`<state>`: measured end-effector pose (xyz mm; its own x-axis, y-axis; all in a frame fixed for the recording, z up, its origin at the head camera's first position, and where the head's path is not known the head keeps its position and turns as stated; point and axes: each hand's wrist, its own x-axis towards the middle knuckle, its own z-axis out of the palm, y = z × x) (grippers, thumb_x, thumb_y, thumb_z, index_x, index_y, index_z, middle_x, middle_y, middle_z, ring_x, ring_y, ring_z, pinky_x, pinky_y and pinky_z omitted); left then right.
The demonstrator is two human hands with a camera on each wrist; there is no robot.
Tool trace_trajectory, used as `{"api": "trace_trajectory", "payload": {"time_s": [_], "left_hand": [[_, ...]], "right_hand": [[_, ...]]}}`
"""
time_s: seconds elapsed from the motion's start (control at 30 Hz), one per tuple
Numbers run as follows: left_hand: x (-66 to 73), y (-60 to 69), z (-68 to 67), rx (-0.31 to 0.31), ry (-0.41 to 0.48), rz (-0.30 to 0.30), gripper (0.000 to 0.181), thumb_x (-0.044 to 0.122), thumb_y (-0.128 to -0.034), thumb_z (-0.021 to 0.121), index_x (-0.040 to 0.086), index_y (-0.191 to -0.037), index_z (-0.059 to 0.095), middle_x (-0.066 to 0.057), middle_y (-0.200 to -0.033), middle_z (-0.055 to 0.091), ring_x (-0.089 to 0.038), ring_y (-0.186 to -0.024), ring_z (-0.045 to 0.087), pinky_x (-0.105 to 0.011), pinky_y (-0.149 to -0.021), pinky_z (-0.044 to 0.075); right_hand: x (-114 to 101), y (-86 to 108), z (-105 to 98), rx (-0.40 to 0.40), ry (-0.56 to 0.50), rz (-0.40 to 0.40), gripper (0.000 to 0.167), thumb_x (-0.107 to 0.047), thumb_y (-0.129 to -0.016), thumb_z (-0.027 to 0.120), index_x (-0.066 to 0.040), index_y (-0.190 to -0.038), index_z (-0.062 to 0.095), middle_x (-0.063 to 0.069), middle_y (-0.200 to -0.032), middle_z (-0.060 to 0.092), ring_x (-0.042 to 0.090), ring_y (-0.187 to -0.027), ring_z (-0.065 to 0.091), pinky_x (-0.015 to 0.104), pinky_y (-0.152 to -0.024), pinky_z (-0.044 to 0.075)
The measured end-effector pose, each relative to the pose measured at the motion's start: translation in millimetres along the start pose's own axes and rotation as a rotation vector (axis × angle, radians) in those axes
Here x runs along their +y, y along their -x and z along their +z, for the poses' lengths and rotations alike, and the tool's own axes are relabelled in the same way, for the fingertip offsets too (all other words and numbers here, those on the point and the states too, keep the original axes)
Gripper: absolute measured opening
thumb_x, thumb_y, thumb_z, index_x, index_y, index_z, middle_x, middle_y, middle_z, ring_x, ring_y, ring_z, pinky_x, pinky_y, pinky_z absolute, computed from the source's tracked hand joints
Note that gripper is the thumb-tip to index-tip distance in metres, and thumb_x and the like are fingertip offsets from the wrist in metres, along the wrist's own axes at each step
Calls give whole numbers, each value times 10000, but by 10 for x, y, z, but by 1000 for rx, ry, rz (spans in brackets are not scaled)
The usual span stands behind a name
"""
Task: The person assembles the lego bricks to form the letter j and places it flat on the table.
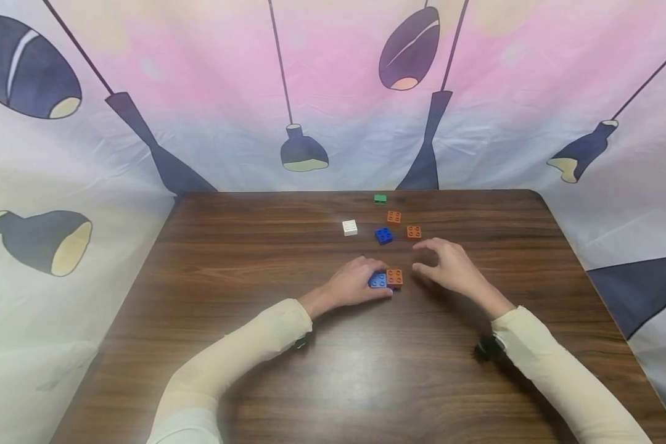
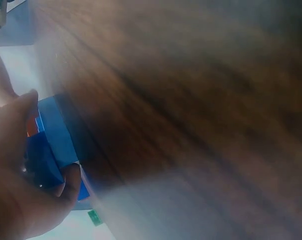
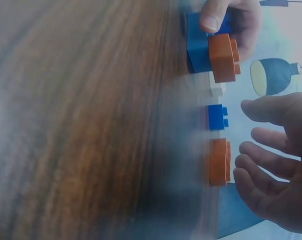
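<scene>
My left hand point(image 1: 359, 282) grips a small assembly of toy building bricks on the table. A longer blue brick point(image 3: 198, 45) forms its base. On top sit a blue brick point(image 1: 378, 280) and an orange brick point(image 1: 394, 277), side by side. Thumb and fingers hold opposite sides of the assembly, partly hiding the blue brick. To the right, my right hand point(image 1: 448, 266) hovers with fingers spread and loosely bent, holding nothing. Just beyond it lie a loose orange brick point(image 1: 414, 232) and a dark blue brick point(image 1: 384, 235).
Farther back on the brown wooden table point(image 1: 244, 246) are a white brick point(image 1: 349, 227), another orange brick point(image 1: 394, 216) and a green brick point(image 1: 380, 199) near the far edge. A curtain point(image 1: 216, 123) printed with lamps hangs behind the table.
</scene>
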<state>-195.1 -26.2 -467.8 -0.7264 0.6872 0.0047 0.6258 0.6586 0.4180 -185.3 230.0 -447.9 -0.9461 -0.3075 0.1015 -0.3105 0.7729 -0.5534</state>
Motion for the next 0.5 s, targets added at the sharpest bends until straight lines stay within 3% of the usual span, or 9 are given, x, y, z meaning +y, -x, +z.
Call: {"api": "trace_trajectory", "payload": {"time_s": [0.5], "left_hand": [[-1, -22, -9, -24, 7, 4, 539, 437, -971, 687, 67, -1357, 621, -63, -1278, 690, -183, -1111, 617, -334, -984, 482]], "right_hand": [[152, -259, -23, 111, -6, 20, 403, -248, -926, 767, -30, -1254, 678, 200, -1269, 670, 384, -1100, 643, 563, -899, 519]]}}
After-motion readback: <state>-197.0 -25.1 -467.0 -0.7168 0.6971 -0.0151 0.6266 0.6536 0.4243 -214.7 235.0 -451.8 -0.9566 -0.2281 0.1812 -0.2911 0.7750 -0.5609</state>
